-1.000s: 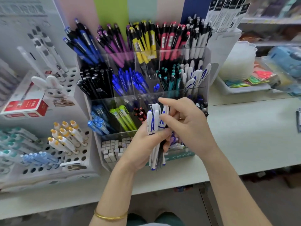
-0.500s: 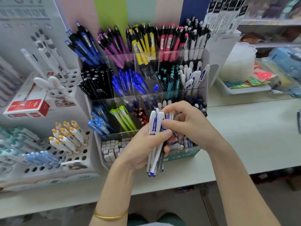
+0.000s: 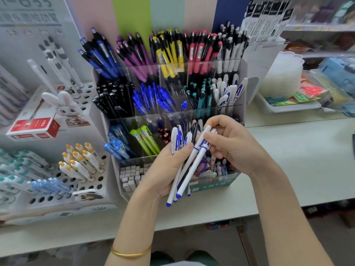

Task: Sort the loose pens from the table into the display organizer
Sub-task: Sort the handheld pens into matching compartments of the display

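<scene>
Since half a second ago the right hand [image 3: 230, 144] has teased one white pen [image 3: 194, 164] out of line. That pen now slants across the bundle of pens [image 3: 175, 139] instead of standing among them.

Head view: the left hand [image 3: 167, 169] is wrapped round the bundle at the centre of the frame, thumb pressed across the caps, tips pointing down toward 6 o'clock. The right thumb and fingertips pinch the cap end of the slanted pen, whose lower half still lies against the others. Both hands hover in front of the display organizer [image 3: 211, 186], above the near edge of the table [image 3: 288, 160].

I judge the sorting well advanced but unfinished. Most tiers are packed by colour, while a handful of pens is still in hand and none of these has been slotted yet. The likely home is the compartment of matching pens [image 3: 228, 91], at about 1 o'clock from the hands, at the right end of the second tier.

The held pens are slim white barrels with blue tips, a blue band, and white caps printed in blue. At least one dark pen seems mixed in.
</scene>
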`<state>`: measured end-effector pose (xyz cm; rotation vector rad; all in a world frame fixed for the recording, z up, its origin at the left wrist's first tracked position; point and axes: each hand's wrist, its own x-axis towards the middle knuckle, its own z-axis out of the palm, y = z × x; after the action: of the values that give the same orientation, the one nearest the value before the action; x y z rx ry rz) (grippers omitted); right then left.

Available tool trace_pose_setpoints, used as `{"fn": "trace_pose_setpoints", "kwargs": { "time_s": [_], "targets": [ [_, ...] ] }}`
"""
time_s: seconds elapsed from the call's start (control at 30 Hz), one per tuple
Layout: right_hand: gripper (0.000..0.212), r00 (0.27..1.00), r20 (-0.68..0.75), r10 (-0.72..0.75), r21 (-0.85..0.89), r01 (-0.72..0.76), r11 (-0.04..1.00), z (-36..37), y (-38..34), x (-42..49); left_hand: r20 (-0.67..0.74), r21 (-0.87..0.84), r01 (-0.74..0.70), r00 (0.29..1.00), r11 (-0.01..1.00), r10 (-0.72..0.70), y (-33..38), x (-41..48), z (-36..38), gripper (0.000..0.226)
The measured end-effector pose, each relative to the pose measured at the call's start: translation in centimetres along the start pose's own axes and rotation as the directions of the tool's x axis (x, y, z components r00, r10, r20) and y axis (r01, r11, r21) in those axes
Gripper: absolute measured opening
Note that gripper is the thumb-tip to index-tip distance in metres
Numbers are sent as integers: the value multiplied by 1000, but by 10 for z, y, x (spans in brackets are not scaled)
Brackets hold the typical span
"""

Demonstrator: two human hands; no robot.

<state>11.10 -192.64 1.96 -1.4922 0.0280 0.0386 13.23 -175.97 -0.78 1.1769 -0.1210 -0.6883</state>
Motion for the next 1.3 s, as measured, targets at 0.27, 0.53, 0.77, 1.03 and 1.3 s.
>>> {"fn": "trace_pose_setpoints", "kwargs": {
  "time_s": [0.27, 0.53, 0.77, 1.03, 1.3],
  "targets": [
    [16, 878, -270, -395, -246, 333, 910, -29, -17, -3, -252, 420, -156, 926, 894, 280, 1, 6, -11, 10],
    [15, 764, -123, -634, -630, 434, 644, 4, 2, 9, -268, 289, -222, 915, 931, 302, 4, 8, -6, 7],
    [14, 657, -110, -746, -836, 345, 427, 2, 4, 7, -252, 239, -247, 918, 939, 306, 3, 10, -5, 8],
    [18, 738, -30, -675, -931, 225, 287, 11, 29, 16, -159, 152, -232, 954, 961, 256, 1, 8, -5, 4],
    [8, 747, 3, -665, -969, 167, 183, 14, 59, 17, -1, 3, -217, 976, 976, 217, 1, 2, -5, 8]
  ]
}}
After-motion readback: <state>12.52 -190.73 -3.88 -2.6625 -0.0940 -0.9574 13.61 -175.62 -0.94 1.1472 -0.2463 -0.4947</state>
